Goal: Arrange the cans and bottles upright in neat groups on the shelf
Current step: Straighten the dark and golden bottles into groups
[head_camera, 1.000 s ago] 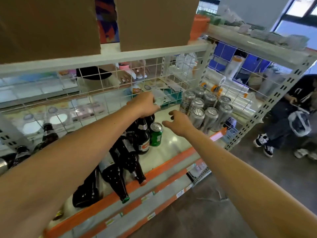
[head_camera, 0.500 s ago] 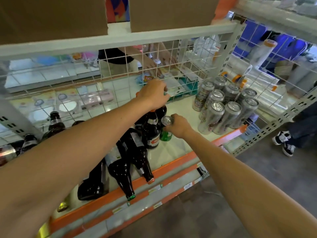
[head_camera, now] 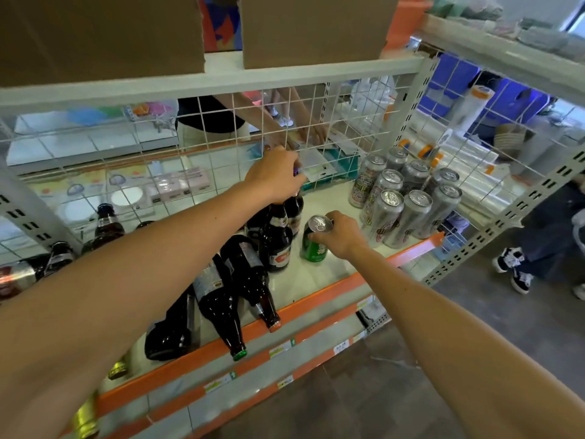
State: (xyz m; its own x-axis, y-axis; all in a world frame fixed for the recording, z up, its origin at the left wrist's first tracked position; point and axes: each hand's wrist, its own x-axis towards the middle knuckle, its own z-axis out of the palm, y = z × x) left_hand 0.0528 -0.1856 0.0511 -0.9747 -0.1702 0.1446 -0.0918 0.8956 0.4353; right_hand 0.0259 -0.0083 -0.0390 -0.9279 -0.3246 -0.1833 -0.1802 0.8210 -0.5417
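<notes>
At the shelf (head_camera: 319, 280) front, two bottles (head_camera: 240, 280) lie tipped over the orange lip. Behind them, the right hand (head_camera: 340, 234) grips an upright green can (head_camera: 313, 245); the left hand (head_camera: 273, 177) clasps a standing bottle's top (head_camera: 277, 239). Silver cans (head_camera: 408, 198) cluster farther right.

Bright, even light; glare glints on the can tops (head_camera: 392, 198) and the white shelf (head_camera: 316, 277). Wide-angle bending warps the edges, and the near forearms blur softly.
</notes>
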